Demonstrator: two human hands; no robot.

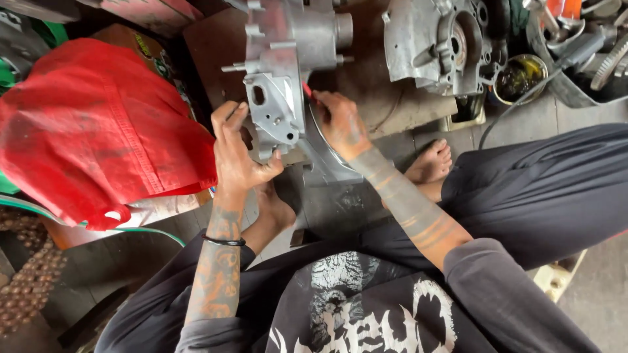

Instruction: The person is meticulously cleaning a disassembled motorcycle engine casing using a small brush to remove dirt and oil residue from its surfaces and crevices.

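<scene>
Grimy workshop floor [523, 117] carries a grey metal engine casing [284, 72] at twelve o'clock. Left hand [237, 153] clamps its fingers on the casing's lower edge. Right hand [340, 124] pinches a red-handled tool [307, 89] against the casing. Red cloth [98, 124] lies at nine o'clock, a second casing [438, 42] at one o'clock.

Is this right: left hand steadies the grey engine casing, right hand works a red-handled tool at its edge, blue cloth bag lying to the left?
Not quite. In the head view the cloth bag is red, not blue. The rest holds: left hand on the grey engine casing, right hand with the red-handled tool.
</scene>
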